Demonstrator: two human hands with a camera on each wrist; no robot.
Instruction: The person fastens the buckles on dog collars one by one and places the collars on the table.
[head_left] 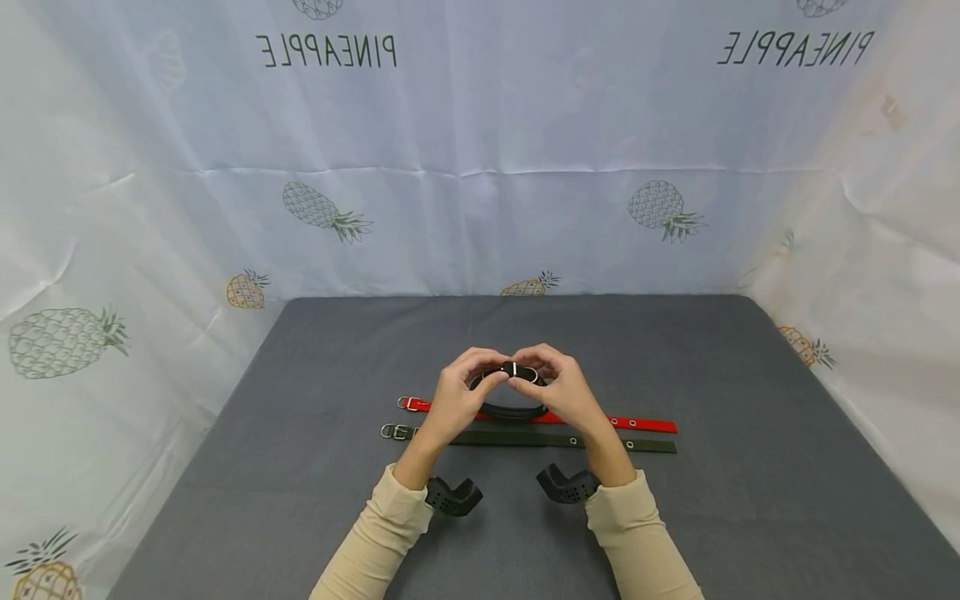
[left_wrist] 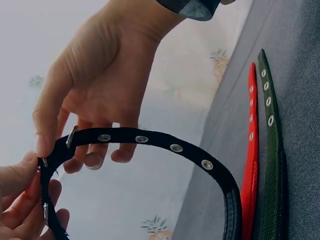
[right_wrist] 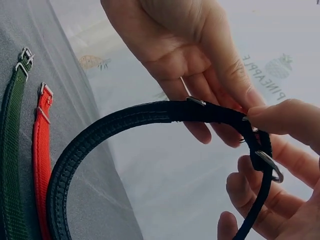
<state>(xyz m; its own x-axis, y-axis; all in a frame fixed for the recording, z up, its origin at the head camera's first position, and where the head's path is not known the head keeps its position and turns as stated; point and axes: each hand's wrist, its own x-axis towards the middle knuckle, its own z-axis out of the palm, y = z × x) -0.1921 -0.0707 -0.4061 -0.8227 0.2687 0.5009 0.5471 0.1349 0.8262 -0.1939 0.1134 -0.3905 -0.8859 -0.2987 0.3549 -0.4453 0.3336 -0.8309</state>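
Nearest, two cream sleeves (head_left: 382,533) reach in from the lower edge of the head view, each wrist carrying a black camera mount (head_left: 452,497).

Next, the left hand (head_left: 453,398), fingers curled, thumb and forefinger pinching the black collar (head_left: 510,392) at its buckle end; the left wrist view shows the eyeleted strap (left_wrist: 172,148) arching away from that pinch.

Alongside, the right hand (head_left: 564,392), likewise curled, its fingertips (right_wrist: 280,117) closed on the same collar just beside the metal buckle (right_wrist: 267,162) (the two hands nearly touch at the top of the loop).

The black collar itself: bent into a closed-looking loop and held up above the bench (head_left: 300,467), its lower curve hanging near the straps below; whether the buckle is fastened cannot be told.

Beneath and just beyond the hands, a dark green collar (head_left: 540,439) lies flat and straight on the bench, buckle to the left, eyelets to the right.

Just behind it and parallel, a red collar (head_left: 645,424), laid the same way, partly hidden by the hands.

Farthest, a pale backdrop (head_left: 480,208) printed with pineapples stands round the grey bench on three sides.
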